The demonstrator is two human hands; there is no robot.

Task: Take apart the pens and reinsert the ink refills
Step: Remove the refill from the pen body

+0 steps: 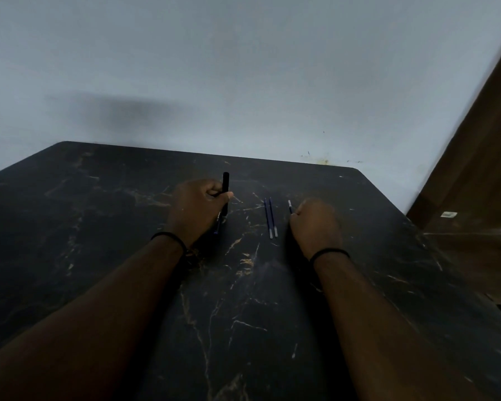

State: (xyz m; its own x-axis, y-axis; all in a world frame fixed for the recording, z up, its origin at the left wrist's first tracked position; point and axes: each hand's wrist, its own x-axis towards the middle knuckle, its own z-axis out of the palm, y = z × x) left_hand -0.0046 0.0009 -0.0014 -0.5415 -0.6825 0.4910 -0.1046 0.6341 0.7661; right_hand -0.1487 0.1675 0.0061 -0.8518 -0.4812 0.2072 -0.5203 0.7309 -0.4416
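Blue refills, 2 of them, already lie loose on the dark table, the right hand pinches a third refill, the left hand grips a black pen, so refitting looks undone

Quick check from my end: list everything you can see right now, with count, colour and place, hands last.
pen body: one, black, upright in the left hand's grip.
loose refills: two, blue, side by side on the table between the hands.
third refill: one, blue, sticking out of the right hand.
table: one, black marble pattern, against a pale wall.
wristbands: two, black, one per wrist.
left hand: grips the pen body.
right hand: holds the third refill.
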